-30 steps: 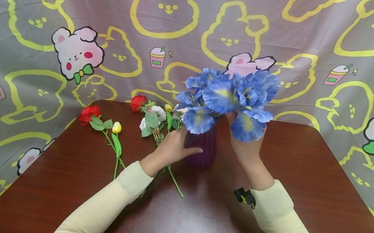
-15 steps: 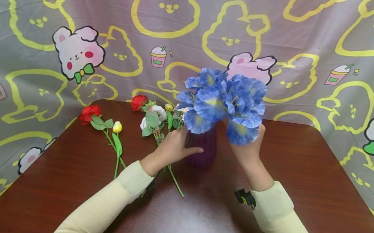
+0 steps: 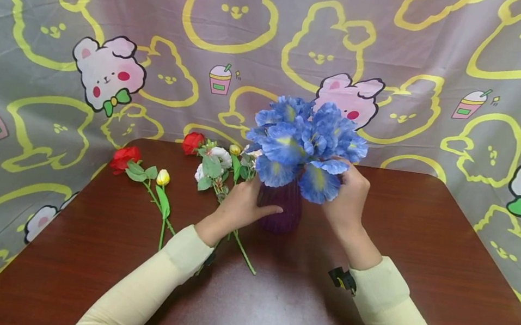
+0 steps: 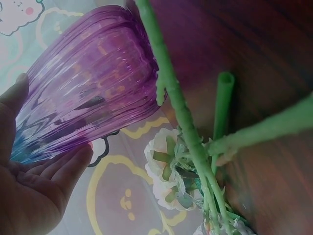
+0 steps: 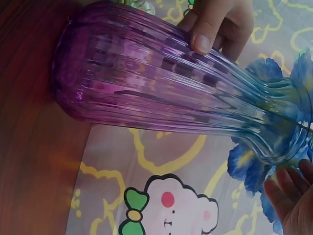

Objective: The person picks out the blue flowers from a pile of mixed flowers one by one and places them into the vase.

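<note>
A ribbed glass vase (image 3: 282,224), purple below and blue-green at its neck, stands upright on the table. My left hand (image 3: 239,203) grips its side, the thumb across the front; the left wrist view shows thumb and fingers around the vase (image 4: 93,78). Large blue irises (image 3: 287,147) spread above the mouth, with a stem running into the neck. Beside the rim, my right hand (image 3: 348,204) has curled fingers at the right-hand blooms and holds an iris there. Petals hide the thumb and the exact grip; the right wrist view catches only part of that hand (image 5: 296,200).
Left of the vase lie a red rose (image 3: 125,160), a yellow-white tulip (image 3: 163,177), another red rose (image 3: 192,143) and white flowers (image 3: 220,158). Their green stems (image 4: 183,117) reach close to my left hand. A patterned cloth (image 3: 277,33) hangs behind the brown table (image 3: 427,245).
My right hand has turned and brought the right-hand iris blooms leftward and slightly down, closer to the other blooms over the vase. The left hand and vase have stayed put.
</note>
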### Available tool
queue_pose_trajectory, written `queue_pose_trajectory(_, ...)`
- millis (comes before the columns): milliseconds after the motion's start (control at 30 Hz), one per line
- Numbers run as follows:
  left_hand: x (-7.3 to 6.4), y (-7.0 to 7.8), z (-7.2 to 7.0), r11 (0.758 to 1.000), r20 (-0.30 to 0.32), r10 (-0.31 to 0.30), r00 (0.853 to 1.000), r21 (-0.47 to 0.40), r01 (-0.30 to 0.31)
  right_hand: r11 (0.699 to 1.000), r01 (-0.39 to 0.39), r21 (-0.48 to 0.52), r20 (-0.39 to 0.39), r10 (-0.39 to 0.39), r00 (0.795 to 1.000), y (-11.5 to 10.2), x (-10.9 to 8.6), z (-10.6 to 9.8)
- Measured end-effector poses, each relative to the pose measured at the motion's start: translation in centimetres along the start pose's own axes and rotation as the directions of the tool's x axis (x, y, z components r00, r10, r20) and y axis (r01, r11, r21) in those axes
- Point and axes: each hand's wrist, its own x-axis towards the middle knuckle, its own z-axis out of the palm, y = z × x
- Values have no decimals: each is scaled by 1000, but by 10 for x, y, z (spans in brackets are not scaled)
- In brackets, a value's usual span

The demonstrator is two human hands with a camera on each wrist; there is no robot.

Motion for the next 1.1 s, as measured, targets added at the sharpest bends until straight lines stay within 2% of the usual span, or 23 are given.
queue_pose_trajectory(633, 1, -1, -2, 1000, 26, -23, 999, 10, 22, 999, -19, -46, 74, 22, 997, 8, -4, -5)
queue_pose_trajectory(900, 3, -1, -7, 998, 62, -57, 996, 37, 55, 998, -6, -58, 136, 14, 991, 14, -3, -11)
queue_pose_trajectory(1100, 8, -2, -17, 992, 100, -121, 988, 34, 118, 999, 16, -51, 214, -5, 977, 19, -3, -18)
